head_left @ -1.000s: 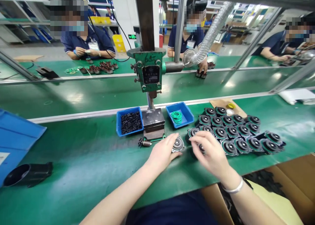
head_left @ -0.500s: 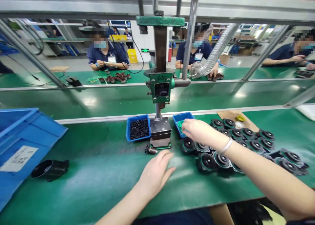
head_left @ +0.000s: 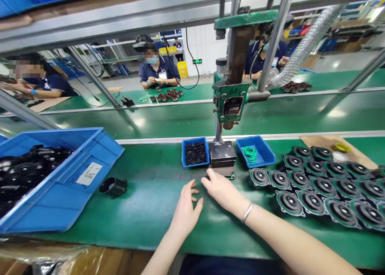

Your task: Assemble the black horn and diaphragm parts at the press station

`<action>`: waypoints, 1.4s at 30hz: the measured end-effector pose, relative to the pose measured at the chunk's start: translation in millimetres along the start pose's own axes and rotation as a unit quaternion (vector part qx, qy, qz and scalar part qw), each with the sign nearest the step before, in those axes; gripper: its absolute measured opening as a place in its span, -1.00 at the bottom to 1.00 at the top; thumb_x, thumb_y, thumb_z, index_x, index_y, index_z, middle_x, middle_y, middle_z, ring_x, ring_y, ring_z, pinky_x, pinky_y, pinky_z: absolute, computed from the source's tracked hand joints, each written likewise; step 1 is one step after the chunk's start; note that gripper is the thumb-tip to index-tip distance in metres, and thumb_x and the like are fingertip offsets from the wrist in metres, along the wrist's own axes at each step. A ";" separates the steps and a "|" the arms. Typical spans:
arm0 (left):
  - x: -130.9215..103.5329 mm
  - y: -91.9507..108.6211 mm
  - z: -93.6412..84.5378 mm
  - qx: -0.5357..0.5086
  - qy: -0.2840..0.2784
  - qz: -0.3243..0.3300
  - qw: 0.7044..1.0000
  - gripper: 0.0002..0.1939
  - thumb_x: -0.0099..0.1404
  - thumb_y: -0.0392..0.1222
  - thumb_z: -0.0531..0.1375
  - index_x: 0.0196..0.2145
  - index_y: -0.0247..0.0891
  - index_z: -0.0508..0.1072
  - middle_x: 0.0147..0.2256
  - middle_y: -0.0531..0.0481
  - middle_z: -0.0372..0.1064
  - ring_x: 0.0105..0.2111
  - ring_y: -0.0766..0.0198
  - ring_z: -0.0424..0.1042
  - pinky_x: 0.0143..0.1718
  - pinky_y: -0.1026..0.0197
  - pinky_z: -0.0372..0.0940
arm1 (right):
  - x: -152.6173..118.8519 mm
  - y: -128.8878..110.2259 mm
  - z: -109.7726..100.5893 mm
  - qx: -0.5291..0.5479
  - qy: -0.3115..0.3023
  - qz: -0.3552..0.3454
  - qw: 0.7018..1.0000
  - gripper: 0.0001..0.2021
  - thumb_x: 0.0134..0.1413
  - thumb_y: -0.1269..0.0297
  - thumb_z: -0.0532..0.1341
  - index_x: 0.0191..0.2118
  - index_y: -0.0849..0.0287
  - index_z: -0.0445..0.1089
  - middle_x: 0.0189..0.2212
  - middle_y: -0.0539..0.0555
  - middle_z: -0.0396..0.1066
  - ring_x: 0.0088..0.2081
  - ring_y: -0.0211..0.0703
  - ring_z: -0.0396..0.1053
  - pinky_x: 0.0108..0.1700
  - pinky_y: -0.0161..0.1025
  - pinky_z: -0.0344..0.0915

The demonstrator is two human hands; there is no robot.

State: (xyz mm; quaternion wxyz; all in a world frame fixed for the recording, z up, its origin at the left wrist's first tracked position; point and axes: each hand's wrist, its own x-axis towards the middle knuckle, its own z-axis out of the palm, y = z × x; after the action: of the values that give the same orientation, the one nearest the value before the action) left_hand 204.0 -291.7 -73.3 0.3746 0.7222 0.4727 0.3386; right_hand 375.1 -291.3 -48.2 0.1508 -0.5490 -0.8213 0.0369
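Note:
My right hand (head_left: 224,190) is in front of the arbor press base (head_left: 222,153), its fingertips drawn together. Whatever lies between them is hidden. My left hand (head_left: 187,206) hovers just left of it, fingers bent and apart, with nothing visible in it. Behind the hands, a blue tray of small black rings (head_left: 195,152) stands left of the press. Right of the press, a second blue tray (head_left: 264,156) contains green rubber rings (head_left: 249,154). The small black part with a metal shaft, seen earlier beside the base, is not visible now.
Round black housings (head_left: 319,186) stand in rows at right. A large blue bin (head_left: 90,146) of black parts is at left, with a black cylindrical housing (head_left: 112,187) beside it. The press column (head_left: 230,98) rises ahead. Co-workers sit across the bench.
My right hand has left the green-ring tray and moved left to the press base, close to my left hand. The view has swung left, showing more of the blue bin.

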 end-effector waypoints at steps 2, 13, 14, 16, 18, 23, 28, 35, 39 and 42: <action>-3.1 4.4 6.0 -0.094 -0.045 -0.025 0.994 -0.54 0.32 -0.22 0.10 0.16 -0.22 0.17 0.05 -0.23 0.34 -0.07 0.12 0.49 -0.10 0.01 0.47 | -11.7 0.3 -4.3 0.082 0.054 0.016 0.995 -0.79 0.11 0.52 0.19 -0.14 0.18 0.24 -0.16 0.13 0.24 -0.23 -0.19 0.38 -0.20 -0.27 0.39; 2.8 26.3 -13.4 -0.045 -0.140 0.012 0.989 -0.82 0.38 -0.19 0.09 -0.11 -0.19 0.43 -0.28 -0.01 0.40 -0.42 0.28 0.43 -0.31 0.21 0.42 | -48.5 4.7 -8.3 0.427 0.120 0.035 0.896 -0.73 0.14 0.47 0.09 -0.03 0.11 0.19 -0.17 0.09 0.25 -0.33 -0.26 0.29 -0.25 -0.28 0.36; 5.0 29.1 -19.4 -0.005 -0.137 0.040 0.990 -0.84 0.38 -0.21 0.10 -0.13 -0.17 0.44 -0.26 -0.01 0.40 -0.36 0.26 0.45 -0.27 0.21 0.42 | -48.9 6.4 -6.8 0.446 0.111 0.032 0.888 -0.69 0.10 0.49 0.11 -0.03 0.10 0.18 -0.16 0.08 0.23 -0.33 -0.27 0.29 -0.24 -0.28 0.36; 9.3 35.3 -27.3 0.056 -0.137 0.088 0.985 -0.87 0.38 -0.23 0.11 -0.16 -0.17 0.45 -0.27 -0.01 0.42 -0.27 0.22 0.45 -0.21 0.20 0.39 | -49.4 8.2 -3.5 0.477 0.101 0.028 0.873 -0.63 0.01 0.52 0.13 -0.04 0.09 0.18 -0.15 0.07 0.20 -0.30 -0.27 0.30 -0.19 -0.28 0.37; 12.2 40.3 -28.1 0.090 -0.145 0.120 0.978 -0.87 0.40 -0.24 0.10 -0.15 -0.19 0.44 -0.29 -0.01 0.41 -0.27 0.22 0.44 -0.21 0.21 0.38 | -50.2 8.8 -0.4 0.495 0.102 0.034 0.862 -0.62 -0.04 0.55 0.13 -0.08 0.08 0.17 -0.15 0.06 0.19 -0.23 -0.25 0.30 -0.15 -0.29 0.36; 10.8 41.4 -11.9 0.160 -0.153 0.169 0.960 -0.80 0.45 -0.24 0.01 -0.11 -0.28 0.41 -0.33 -0.07 0.39 -0.37 0.20 0.41 -0.32 0.19 0.36 | -54.5 13.0 2.4 0.496 0.099 0.052 0.861 -0.63 -0.07 0.59 0.09 -0.14 0.07 0.15 -0.16 0.06 0.18 -0.12 -0.20 0.27 -0.07 -0.28 0.32; 21.7 42.5 -18.0 0.186 -0.190 0.198 0.943 -0.74 0.46 -0.14 0.01 -0.13 -0.29 0.45 -0.35 -0.07 0.44 -0.38 0.20 0.44 -0.34 0.22 0.38 | -53.4 12.0 -0.4 0.466 0.113 0.075 0.874 -0.65 -0.07 0.61 0.07 -0.16 0.07 0.17 -0.23 0.02 0.17 -0.25 -0.24 0.24 -0.22 -0.35 0.26; 121.9 52.9 -32.0 0.432 -0.094 0.090 0.893 -0.80 0.40 -0.32 0.09 -0.17 -0.33 0.52 -0.16 -0.20 0.49 -0.12 0.09 0.48 -0.03 0.09 0.35 | -48.4 9.0 3.0 0.476 0.122 0.088 0.867 -0.70 -0.14 0.61 0.06 -0.28 0.09 0.12 -0.30 -0.01 0.15 -0.33 -0.27 0.20 -0.32 -0.39 0.20; 156.8 47.3 -17.9 0.478 -0.108 0.054 0.870 -0.80 0.29 -0.48 0.09 -0.35 -0.44 0.52 -0.27 -0.29 0.47 -0.21 -0.01 0.50 -0.14 0.06 0.37 | -47.2 15.6 4.1 0.472 0.128 0.106 0.866 -0.72 -0.13 0.61 0.05 -0.29 0.10 0.12 -0.33 -0.03 0.12 -0.38 -0.30 0.17 -0.35 -0.40 0.18; 157.5 45.8 -12.7 0.496 -0.108 0.029 0.861 -0.83 0.26 -0.52 0.11 -0.29 -0.49 0.51 -0.25 -0.32 0.46 -0.19 -0.02 0.51 -0.15 0.06 0.37 | -47.8 17.9 3.6 0.474 0.137 0.106 0.863 -0.72 -0.13 0.61 0.06 -0.29 0.11 0.13 -0.32 -0.03 0.13 -0.36 -0.29 0.19 -0.32 -0.39 0.19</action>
State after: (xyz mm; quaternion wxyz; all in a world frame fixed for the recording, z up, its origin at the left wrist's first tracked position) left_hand 263.9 -153.9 -6.4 0.0061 0.8581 0.5133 -0.0101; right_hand 406.8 -327.5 -65.6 0.4994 -0.4944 -0.6123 0.3622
